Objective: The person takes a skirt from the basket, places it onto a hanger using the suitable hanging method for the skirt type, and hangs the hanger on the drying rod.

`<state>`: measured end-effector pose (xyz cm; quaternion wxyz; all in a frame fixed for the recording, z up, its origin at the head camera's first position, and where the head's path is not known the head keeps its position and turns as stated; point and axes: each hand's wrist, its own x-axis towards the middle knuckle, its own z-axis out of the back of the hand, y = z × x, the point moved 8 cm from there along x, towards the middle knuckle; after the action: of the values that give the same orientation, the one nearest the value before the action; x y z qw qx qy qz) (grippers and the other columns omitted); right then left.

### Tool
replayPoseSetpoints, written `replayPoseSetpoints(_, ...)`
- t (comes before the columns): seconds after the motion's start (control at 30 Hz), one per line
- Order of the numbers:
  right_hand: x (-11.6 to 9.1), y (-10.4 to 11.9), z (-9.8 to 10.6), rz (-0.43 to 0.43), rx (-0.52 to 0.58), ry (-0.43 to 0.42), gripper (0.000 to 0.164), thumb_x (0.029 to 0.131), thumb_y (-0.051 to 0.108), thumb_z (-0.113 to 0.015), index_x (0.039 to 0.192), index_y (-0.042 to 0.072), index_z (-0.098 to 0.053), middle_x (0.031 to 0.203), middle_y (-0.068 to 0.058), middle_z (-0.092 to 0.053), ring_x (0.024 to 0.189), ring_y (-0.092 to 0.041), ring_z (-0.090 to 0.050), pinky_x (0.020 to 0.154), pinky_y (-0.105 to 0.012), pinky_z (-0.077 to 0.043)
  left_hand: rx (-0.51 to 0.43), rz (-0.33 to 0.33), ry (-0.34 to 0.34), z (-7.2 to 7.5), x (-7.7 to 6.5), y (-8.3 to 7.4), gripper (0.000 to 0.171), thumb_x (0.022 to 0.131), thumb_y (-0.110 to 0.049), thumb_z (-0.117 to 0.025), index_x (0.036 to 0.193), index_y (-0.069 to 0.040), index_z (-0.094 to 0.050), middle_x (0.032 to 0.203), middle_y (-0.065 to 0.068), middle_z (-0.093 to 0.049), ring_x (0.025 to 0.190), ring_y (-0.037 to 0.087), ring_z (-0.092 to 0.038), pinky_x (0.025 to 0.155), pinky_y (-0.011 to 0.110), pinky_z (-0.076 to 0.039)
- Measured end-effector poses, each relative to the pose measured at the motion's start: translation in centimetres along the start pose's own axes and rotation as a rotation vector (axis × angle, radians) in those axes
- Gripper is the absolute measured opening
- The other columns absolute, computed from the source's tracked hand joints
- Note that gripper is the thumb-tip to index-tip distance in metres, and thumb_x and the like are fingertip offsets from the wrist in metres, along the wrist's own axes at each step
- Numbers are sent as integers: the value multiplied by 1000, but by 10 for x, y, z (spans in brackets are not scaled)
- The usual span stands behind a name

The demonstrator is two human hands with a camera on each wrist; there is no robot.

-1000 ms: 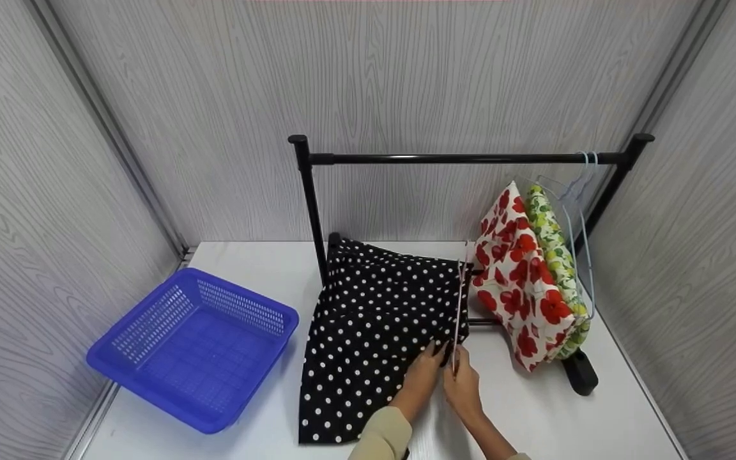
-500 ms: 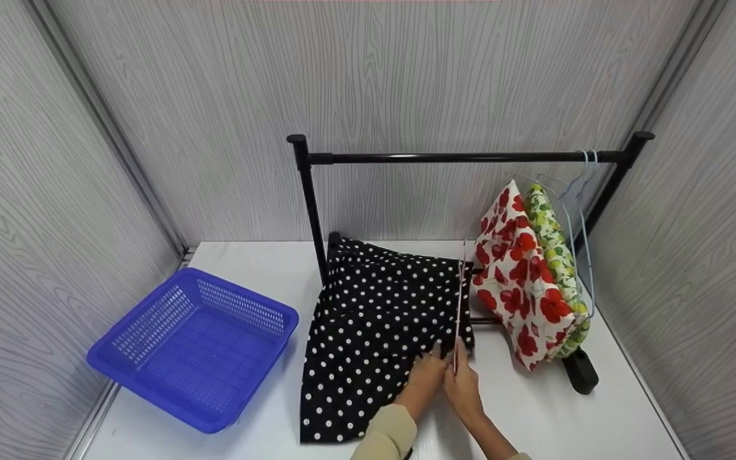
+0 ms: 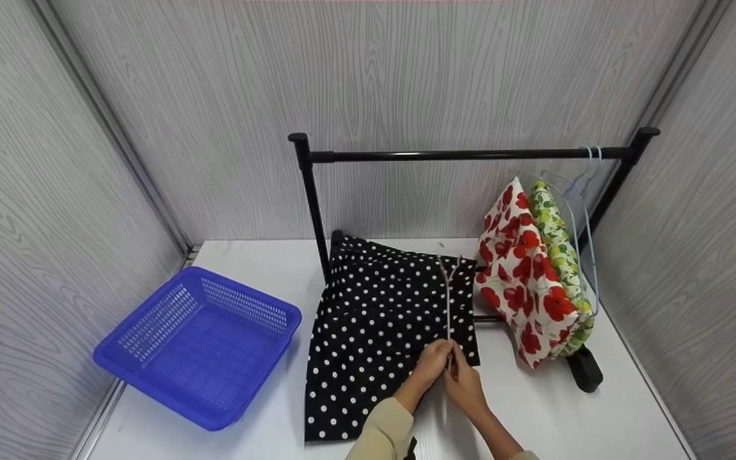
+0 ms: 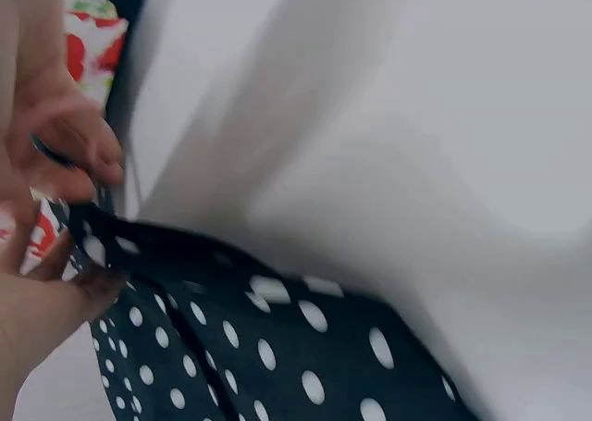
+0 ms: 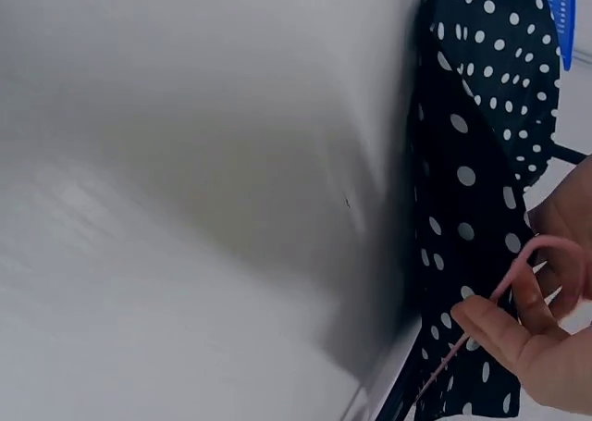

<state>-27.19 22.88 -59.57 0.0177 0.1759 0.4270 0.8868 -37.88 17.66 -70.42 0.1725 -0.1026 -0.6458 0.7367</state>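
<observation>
A black cloth with white polka dots (image 3: 374,319) lies spread on the white table, its near right edge by my hands. My left hand (image 3: 429,364) pinches that edge; in the left wrist view its fingers (image 4: 79,291) are bent at the cloth. Close against it, my right hand (image 3: 464,383) holds a thin pink hanger (image 3: 448,306), seen nearly edge-on over the cloth with a forked far end. A curved pink part of the hanger (image 5: 555,242) shows between the two hands in the right wrist view. The fingers partly hide the hanger's near end.
A blue plastic basket (image 3: 195,418) stands on the left. Behind the cloth rises a black rack (image 3: 444,156). Red-flowered cloth (image 3: 521,275) and green-and-yellow cloth (image 3: 556,243) hang on pale blue hangers (image 3: 591,255) at its right. A black rack foot (image 3: 585,370) juts forward.
The left hand has gone from lying on the cloth to pinching its edge beside the right hand. The pink hanger has shifted left and turned, so its far end now appears forked.
</observation>
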Motion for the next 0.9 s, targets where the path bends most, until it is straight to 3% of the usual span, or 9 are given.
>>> replayPoseSetpoints(0.07,4,-2,3,-56,7,52,49,84,1,-50,131,-11,-44,61,-14,-54,52,-10,-37,51,-25,-34,38,10,-91,0,2,4,35,96,-37,-45,92,-7,-63,81,5,-62,70,15,-57,60,29,-47)
replayPoseSetpoints(0.13,7,-3,8,-122,-23,80,44,85,4,-47,128,-6,-51,78,-22,-64,59,-16,-49,56,-30,-41,107,-88,-201,2,0,4,35,97,-39,-43,87,-10,-61,77,1,-60,66,12,-54,57,26,-44)
replayPoseSetpoints(0.27,16,-9,29,-257,-120,34,36,87,10,-43,114,-1,-64,98,-23,-68,73,-32,-64,65,-43,-50,181,-187,-364,10,-22,-35,30,98,-29,-42,82,-10,-60,75,1,-61,67,11,-55,58,23,-44)
replayPoseSetpoints(0.4,30,-13,49,-302,-156,-97,31,86,10,-47,104,-6,-65,90,-23,-68,74,-36,-65,64,-47,-50,154,-99,-494,16,-49,-89,19,93,-8,-47,79,0,-57,68,12,-57,60,16,-51,53,24,-40)
replayPoseSetpoints(0.57,49,-26,40,-385,-190,-60,32,85,9,-49,103,-16,-59,103,-32,-56,97,-46,-55,77,-53,-47,165,-26,-578,15,-59,-104,18,93,-1,-45,80,5,-55,59,8,-46,51,3,-33,46,16,-27)
replayPoseSetpoints(0.67,68,-76,11,-451,-194,-16,34,82,9,-51,102,-18,-57,108,-35,-52,98,-48,-53,78,-53,-46,178,-20,-576,14,-58,-100,19,95,-5,-45,82,3,-57,63,6,-50,55,-1,-34,51,16,-33)
replayPoseSetpoints(0.73,83,-139,-20,-475,-136,10,39,83,11,-50,109,-18,-54,110,-35,-53,99,-47,-54,81,-51,-47,183,-22,-565,13,-58,-99,20,95,-6,-44,83,3,-56,67,7,-52,59,0,-37,55,19,-37)
replayPoseSetpoints(0.83,98,-211,-54,-444,-96,-66,44,80,15,-52,110,-17,-53,102,-34,-58,90,-43,-58,73,-43,-48,153,-9,-545,12,-58,-96,20,96,-8,-43,83,0,-54,69,6,-53,59,3,-40,54,20,-37)
replayPoseSetpoints(0.9,95,-217,-55,-515,-14,-66,47,84,23,-54,113,-14,-52,104,-31,-60,92,-40,-58,76,-42,-49,146,6,-533,11,-58,-96,19,96,-9,-42,82,-1,-53,68,3,-51,59,4,-40,53,20,-36)
